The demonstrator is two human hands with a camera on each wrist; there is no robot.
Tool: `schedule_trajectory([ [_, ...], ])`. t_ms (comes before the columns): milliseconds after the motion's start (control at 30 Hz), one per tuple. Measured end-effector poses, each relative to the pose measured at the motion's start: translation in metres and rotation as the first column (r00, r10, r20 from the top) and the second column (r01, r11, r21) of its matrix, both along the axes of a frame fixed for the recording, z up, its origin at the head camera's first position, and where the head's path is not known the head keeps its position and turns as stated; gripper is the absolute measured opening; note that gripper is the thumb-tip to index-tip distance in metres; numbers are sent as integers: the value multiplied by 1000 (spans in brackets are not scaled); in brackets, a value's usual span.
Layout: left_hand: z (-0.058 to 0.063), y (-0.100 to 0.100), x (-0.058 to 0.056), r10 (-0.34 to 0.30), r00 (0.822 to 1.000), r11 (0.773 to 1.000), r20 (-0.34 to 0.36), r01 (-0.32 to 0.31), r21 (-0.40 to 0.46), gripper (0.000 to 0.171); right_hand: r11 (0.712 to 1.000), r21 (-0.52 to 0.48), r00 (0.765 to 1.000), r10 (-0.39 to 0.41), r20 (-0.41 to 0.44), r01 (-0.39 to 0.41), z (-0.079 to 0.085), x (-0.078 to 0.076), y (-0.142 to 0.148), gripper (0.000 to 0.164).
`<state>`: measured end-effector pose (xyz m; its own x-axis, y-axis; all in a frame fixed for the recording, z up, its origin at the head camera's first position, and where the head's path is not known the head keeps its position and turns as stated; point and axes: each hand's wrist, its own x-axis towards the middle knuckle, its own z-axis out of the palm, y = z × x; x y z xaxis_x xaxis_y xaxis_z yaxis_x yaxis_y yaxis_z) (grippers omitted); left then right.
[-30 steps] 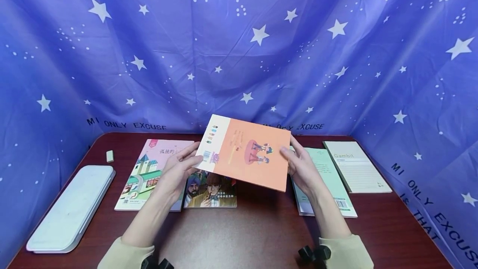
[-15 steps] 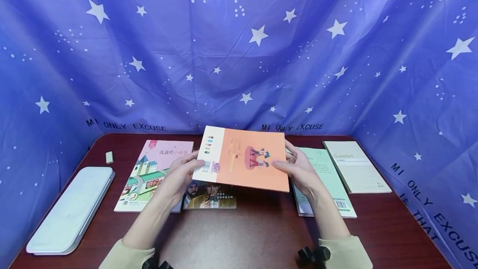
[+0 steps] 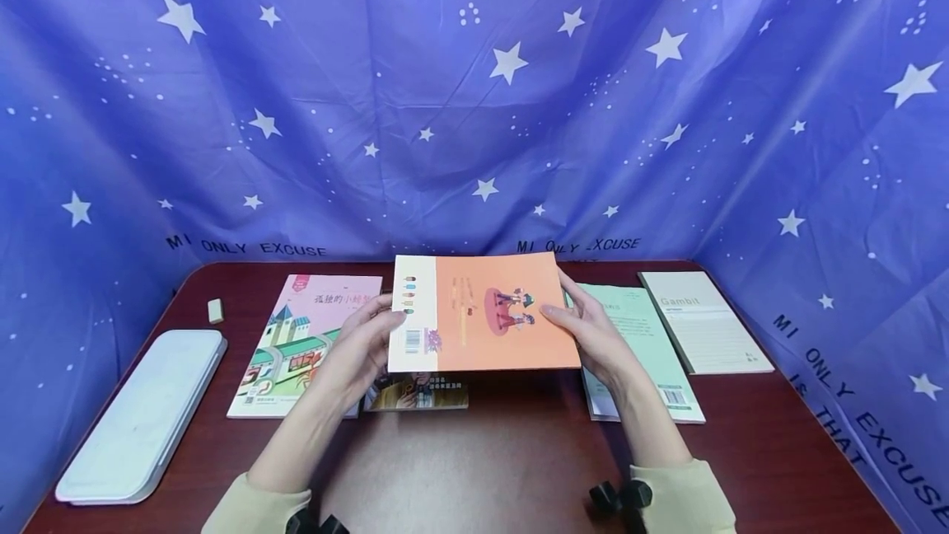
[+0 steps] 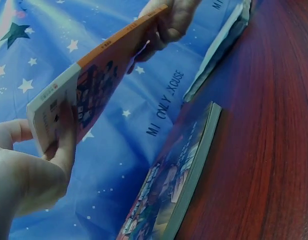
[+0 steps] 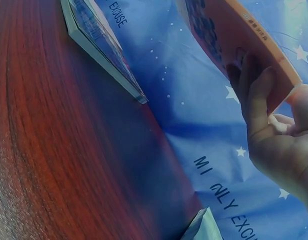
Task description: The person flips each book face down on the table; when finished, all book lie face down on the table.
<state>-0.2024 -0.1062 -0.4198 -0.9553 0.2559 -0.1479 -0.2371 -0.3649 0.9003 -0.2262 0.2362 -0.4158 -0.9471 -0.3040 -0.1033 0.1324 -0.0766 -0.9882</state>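
Note:
An orange book [image 3: 489,316] with a white strip and barcode on its left side is held level above the dark red table [image 3: 474,460]. My left hand [image 3: 363,344] grips its left edge, thumb on top. My right hand [image 3: 586,332] grips its right edge. In the left wrist view the orange book [image 4: 94,85] hangs in the air, pinched by my left hand [image 4: 49,150], with the other hand [image 4: 166,22] at its far end. In the right wrist view my fingers [image 5: 254,95] lie under the orange book [image 5: 234,37]. A detective-cover book [image 3: 417,392] lies on the table beneath it, mostly hidden.
A pink picture book [image 3: 304,340] lies left of the hands. Right of them lie a pale green book [image 3: 641,344] and a "Gambit" notebook [image 3: 704,321]. A white flat case [image 3: 141,414] and a small eraser [image 3: 215,310] sit at the far left. Blue star-print cloth [image 3: 474,97] surrounds the table.
The orange book has turned from a tilted slant to square with the table and come lower and nearer, now covering most of the detective-cover book. Both hands kept their hold.

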Motion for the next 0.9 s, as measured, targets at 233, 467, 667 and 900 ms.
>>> schedule_trajectory([
  [233, 4, -3, 0, -38, 999, 999, -21, 38, -10, 71, 1000, 17, 999, 19, 30, -20, -1, -5, -1, 71],
  [467, 4, 0, -1, -46, 999, 998, -10, 45, -42, 72, 999, 3, 997, 54, 61, -54, -1, -4, 4, 71],
  [667, 4, 2, -1, -3, 1000, 998, 1, 3, -60, 46, 972, -97, 975, 219, 44, -214, 1, -8, 13, 84],
  [900, 4, 4, -1, 21, 1000, 998, -10, -22, -62, 27, 924, -101, 924, 375, 67, -368, 6, -21, 23, 95],
])
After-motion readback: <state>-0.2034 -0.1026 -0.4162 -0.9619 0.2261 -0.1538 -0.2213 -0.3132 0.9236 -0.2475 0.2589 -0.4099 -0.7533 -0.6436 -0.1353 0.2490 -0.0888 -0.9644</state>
